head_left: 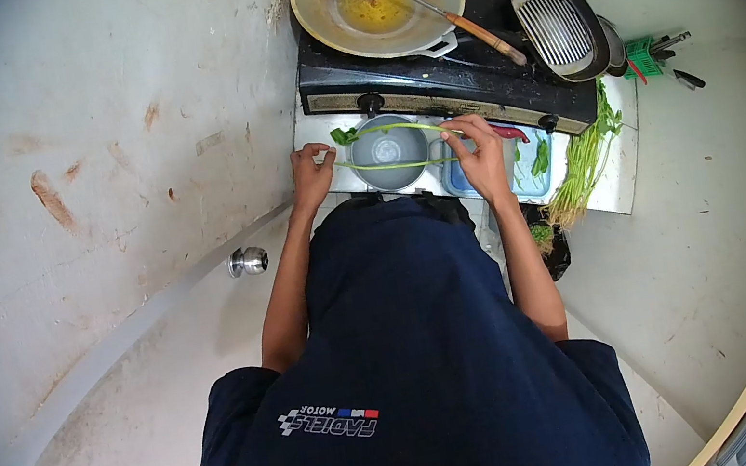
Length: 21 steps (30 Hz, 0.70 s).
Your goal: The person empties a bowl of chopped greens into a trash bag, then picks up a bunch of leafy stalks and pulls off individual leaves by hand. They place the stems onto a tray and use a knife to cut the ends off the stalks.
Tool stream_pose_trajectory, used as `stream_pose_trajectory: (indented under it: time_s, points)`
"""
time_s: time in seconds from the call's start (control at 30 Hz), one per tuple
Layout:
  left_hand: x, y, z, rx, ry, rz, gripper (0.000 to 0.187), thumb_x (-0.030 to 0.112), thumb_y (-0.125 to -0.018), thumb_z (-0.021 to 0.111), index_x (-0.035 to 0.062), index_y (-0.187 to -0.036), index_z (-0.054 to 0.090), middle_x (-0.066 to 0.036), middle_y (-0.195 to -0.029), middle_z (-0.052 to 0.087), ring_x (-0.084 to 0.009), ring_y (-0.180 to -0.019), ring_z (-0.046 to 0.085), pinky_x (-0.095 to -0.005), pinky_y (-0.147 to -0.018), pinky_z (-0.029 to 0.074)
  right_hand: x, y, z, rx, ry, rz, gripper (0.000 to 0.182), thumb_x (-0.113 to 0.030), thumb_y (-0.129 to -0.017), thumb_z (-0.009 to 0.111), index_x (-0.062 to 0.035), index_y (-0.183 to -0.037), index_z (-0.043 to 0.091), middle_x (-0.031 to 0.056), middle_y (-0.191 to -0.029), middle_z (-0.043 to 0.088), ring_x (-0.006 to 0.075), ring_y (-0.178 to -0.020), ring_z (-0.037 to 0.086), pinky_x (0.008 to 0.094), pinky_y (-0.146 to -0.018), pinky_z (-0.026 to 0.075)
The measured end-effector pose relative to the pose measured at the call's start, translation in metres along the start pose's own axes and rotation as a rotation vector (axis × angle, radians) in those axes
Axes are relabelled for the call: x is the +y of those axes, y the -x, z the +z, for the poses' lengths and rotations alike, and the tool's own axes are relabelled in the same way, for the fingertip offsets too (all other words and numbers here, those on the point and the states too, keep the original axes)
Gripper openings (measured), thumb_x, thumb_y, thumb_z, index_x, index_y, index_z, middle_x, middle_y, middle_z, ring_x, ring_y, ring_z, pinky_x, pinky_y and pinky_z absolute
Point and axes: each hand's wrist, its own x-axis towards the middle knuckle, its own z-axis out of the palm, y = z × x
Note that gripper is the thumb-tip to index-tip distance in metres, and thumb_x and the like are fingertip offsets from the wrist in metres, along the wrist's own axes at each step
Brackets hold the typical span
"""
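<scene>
Over a round grey bowl (pixel 385 124), both hands hold a long, thin leafy green vegetable stem (pixel 397 167). My left hand (pixel 313 172) is closed, pinching one end left of the bowl; a green leaf (pixel 344 136) shows by its fingertips. My right hand (pixel 480 157) is closed on the stem to the right of the bowl, above a light-blue tray (pixel 534 192). A second stretch of stem runs along the far side of the bowl to the right fingers. In the tray lie loose green leaves (pixel 540 158) and a red chili (pixel 510 132).
A black gas stove (pixel 429 92) bears a wok (pixel 313 8) with oil, a wooden-handled spatula (pixel 487 39) and a grill pan (pixel 560 28). Long greens with roots (pixel 582 166) lie at right, near a green knife basket (pixel 643 58). A wall (pixel 131 125) and door knob (pixel 248 262) stand left.
</scene>
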Motion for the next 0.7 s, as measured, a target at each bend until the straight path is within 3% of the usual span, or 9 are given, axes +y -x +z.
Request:
stream_pose_trajectory:
  time_s: [0.13,0.23,0.33,0.43,0.7]
  points:
    - [0.014,-0.008,-0.016,-0.196,0.040,-0.025,0.027,0.029,-0.101,0.065,0.0031,-0.108,0.070,-0.014,-0.100,0.069,-0.0169,-0.079,0.064,-0.0275,-0.073,0.052,-0.039,0.001,-0.011,0.013,-0.040,-0.019,0.015,-0.007,-0.090,0.074,-0.0012,-0.103,0.077,0.0112,-0.103,0.070,0.0244,-0.096,0.067,0.0336,-0.084,0.051]
    - [0.066,0.005,-0.038,-0.491,0.462,-0.195,0.031,0.031,-0.104,0.061,0.0023,-0.110,0.069,-0.012,-0.096,0.072,-0.0170,-0.088,0.067,-0.0296,-0.080,0.055,-0.054,0.003,-0.013,0.046,-0.042,-0.067,0.015,-0.005,-0.089,0.075,-0.0007,-0.102,0.076,0.0108,-0.102,0.070,0.0233,-0.095,0.067,0.0326,-0.084,0.051]
    - [0.127,0.022,-0.049,-0.519,0.826,-0.269,0.034,0.031,-0.106,0.057,0.0002,-0.117,0.066,-0.013,-0.109,0.072,-0.0181,-0.097,0.070,-0.0295,-0.088,0.057,-0.064,0.007,-0.010,0.084,-0.010,-0.151,0.015,-0.004,-0.086,0.077,-0.0026,-0.100,0.077,0.0110,-0.098,0.068,0.0258,-0.093,0.066,0.0352,-0.083,0.051]
    - [0.154,0.029,-0.047,-0.443,0.966,-0.254,0.031,0.026,-0.105,0.059,-0.0015,-0.120,0.064,-0.016,-0.115,0.072,-0.0197,-0.105,0.070,-0.0316,-0.092,0.058,-0.070,0.015,-0.009,0.090,0.037,-0.239,0.015,-0.002,-0.084,0.076,-0.0035,-0.098,0.077,0.0108,-0.095,0.067,0.0275,-0.093,0.065,0.0371,-0.082,0.051]
    - [0.198,0.051,-0.048,-0.264,0.927,-0.107,0.024,0.013,-0.097,0.069,0.0008,-0.116,0.062,-0.017,-0.115,0.073,-0.0189,-0.100,0.071,-0.0332,-0.085,0.059,-0.071,0.034,-0.013,-0.004,0.033,-0.366,0.019,0.002,-0.080,0.077,-0.0030,-0.098,0.075,0.0107,-0.095,0.066,0.0297,-0.093,0.063,0.0400,-0.081,0.051]
